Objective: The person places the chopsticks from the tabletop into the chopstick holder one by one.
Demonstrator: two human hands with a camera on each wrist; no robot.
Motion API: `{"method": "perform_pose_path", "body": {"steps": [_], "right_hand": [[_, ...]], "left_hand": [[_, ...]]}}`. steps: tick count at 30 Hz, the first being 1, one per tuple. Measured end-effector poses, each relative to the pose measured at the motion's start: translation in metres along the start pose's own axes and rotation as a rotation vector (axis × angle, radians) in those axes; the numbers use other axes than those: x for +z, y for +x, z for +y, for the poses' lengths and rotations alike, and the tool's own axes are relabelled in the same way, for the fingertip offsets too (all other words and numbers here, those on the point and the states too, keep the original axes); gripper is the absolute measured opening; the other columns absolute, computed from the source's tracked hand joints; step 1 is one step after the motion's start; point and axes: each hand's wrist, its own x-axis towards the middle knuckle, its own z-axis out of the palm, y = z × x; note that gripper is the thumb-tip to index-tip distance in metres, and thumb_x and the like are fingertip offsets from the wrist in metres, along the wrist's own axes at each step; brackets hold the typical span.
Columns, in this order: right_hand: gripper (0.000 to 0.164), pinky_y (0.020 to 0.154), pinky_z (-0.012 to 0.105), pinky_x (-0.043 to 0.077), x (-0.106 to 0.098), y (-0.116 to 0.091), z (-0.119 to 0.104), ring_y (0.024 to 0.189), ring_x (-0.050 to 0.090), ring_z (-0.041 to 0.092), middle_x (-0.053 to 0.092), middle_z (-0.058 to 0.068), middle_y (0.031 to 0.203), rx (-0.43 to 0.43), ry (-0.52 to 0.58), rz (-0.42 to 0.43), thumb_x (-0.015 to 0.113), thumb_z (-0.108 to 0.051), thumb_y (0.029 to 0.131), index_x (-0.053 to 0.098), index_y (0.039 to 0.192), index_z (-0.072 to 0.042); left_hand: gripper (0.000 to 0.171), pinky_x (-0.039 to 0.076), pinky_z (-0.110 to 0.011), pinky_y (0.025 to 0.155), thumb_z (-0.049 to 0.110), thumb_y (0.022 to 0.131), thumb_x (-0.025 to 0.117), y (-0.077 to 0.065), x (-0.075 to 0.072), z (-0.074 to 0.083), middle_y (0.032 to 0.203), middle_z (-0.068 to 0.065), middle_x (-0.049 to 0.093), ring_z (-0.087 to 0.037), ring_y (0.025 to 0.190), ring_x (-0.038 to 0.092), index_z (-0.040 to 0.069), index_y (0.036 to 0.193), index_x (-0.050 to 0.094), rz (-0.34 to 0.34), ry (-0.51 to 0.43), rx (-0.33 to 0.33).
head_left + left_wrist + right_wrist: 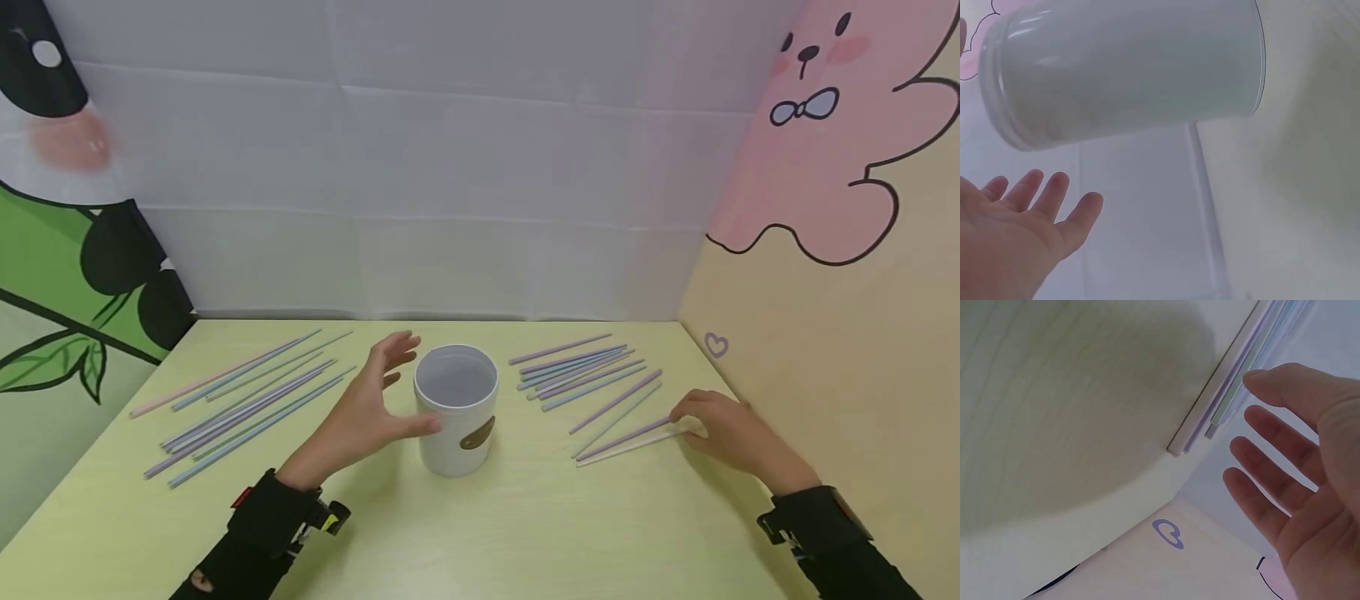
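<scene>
A white cup (456, 433) with a brown mark on its side stands upright in the middle of the table. My left hand (375, 404) is at its left side, fingers spread, the thumb in front of the cup. In the left wrist view the fingers (1054, 200) are apart from the cup (1129, 69). At the right, my right hand (723, 429) is over the near ends of a purple straw (622, 438) and a whitish straw (626, 451). The right wrist view has its thumb and fingers (1260, 487) parted beside the straws (1222, 387).
Several long pastel straws (247, 412) lie slanted on the left of the table (480, 542). More straws (577, 375) lie fanned out right of the cup. A white sheet (465, 167) hangs behind, and a decorated wall (862, 333) borders the right edge.
</scene>
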Motion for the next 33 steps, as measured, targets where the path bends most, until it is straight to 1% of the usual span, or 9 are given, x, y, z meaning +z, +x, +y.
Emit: {"method": "perform_pose_path", "body": {"steps": [3,5,9,12,14,17,22,30,33], "right_hand": [[0.035,0.080,0.039,0.058,0.001,0.000,-0.002,0.095,0.069,0.025,0.070,-0.003,0.101,0.039,0.019,-0.079,0.090,0.005,0.074,0.077,0.101,-0.013],[0.034,0.080,0.038,0.058,0.001,-0.001,-0.004,0.096,0.068,0.025,0.070,-0.003,0.102,0.059,0.028,-0.113,0.090,0.005,0.077,0.078,0.103,-0.013],[0.035,0.076,0.035,0.058,-0.002,-0.004,-0.005,0.092,0.068,0.023,0.070,-0.003,0.100,0.059,0.028,-0.129,0.089,0.008,0.076,0.078,0.101,-0.014],[0.036,0.074,0.034,0.058,0.000,-0.004,-0.003,0.088,0.068,0.022,0.069,-0.003,0.097,0.024,0.033,-0.122,0.087,0.011,0.074,0.078,0.100,-0.012],[0.036,0.073,0.034,0.058,0.004,-0.004,-0.003,0.087,0.068,0.021,0.069,-0.002,0.095,-0.006,0.031,-0.114,0.087,0.012,0.074,0.078,0.100,-0.011],[0.036,0.071,0.032,0.058,0.010,-0.003,-0.001,0.083,0.067,0.018,0.068,-0.002,0.092,-0.044,0.023,-0.102,0.087,0.012,0.074,0.076,0.098,-0.011],[0.040,0.066,0.028,0.054,0.015,-0.003,-0.002,0.077,0.061,0.011,0.062,-0.006,0.086,-0.075,0.015,-0.082,0.088,0.014,0.071,0.070,0.091,-0.016],[0.045,0.063,0.024,0.040,0.009,0.003,-0.016,0.076,0.041,0.002,0.051,-0.012,0.083,-0.070,0.012,-0.145,0.085,0.015,0.071,0.061,0.085,-0.020],[0.045,0.062,0.023,0.037,0.005,0.009,-0.026,0.076,0.039,0.001,0.049,-0.013,0.084,-0.097,0.027,-0.141,0.084,0.015,0.070,0.060,0.085,-0.021]], "left_hand": [[0.112,0.040,-0.060,0.117,0.037,0.074,0.100,-0.009,-0.009,0.006,0.161,-0.006,0.041,-0.033,0.148,0.043,0.014,0.160,0.031,0.009,0.107,0.026],[0.104,0.044,-0.058,0.112,0.040,0.073,0.100,-0.015,-0.014,0.012,0.151,-0.004,0.045,-0.030,0.139,0.048,0.014,0.152,0.039,0.018,0.205,0.066],[0.080,0.052,-0.047,0.099,0.041,0.072,0.100,-0.026,-0.021,0.025,0.131,0.003,0.051,-0.019,0.121,0.054,0.017,0.133,0.054,0.026,0.377,0.208],[0.064,0.055,-0.037,0.093,0.040,0.073,0.099,-0.034,-0.020,0.032,0.121,0.011,0.055,-0.010,0.110,0.056,0.021,0.122,0.062,-0.013,0.449,0.315],[0.058,0.055,-0.032,0.087,0.042,0.074,0.098,-0.039,-0.018,0.035,0.116,0.015,0.056,-0.007,0.105,0.057,0.024,0.118,0.065,-0.055,0.485,0.358],[0.052,0.055,-0.027,0.083,0.044,0.077,0.096,-0.043,-0.014,0.035,0.112,0.019,0.056,-0.004,0.100,0.059,0.028,0.116,0.066,-0.123,0.507,0.366],[0.045,0.055,-0.028,0.081,0.045,0.081,0.093,-0.045,-0.012,0.032,0.107,0.022,0.057,-0.005,0.097,0.062,0.032,0.114,0.066,-0.188,0.499,0.313],[0.038,0.055,-0.026,0.077,0.043,0.083,0.092,-0.042,-0.014,0.032,0.102,0.023,0.060,-0.005,0.092,0.063,0.031,0.111,0.069,-0.206,0.487,0.299],[0.036,0.056,-0.026,0.076,0.042,0.084,0.091,-0.041,-0.016,0.034,0.100,0.022,0.061,-0.004,0.091,0.062,0.031,0.110,0.070,-0.201,0.486,0.297]]}}
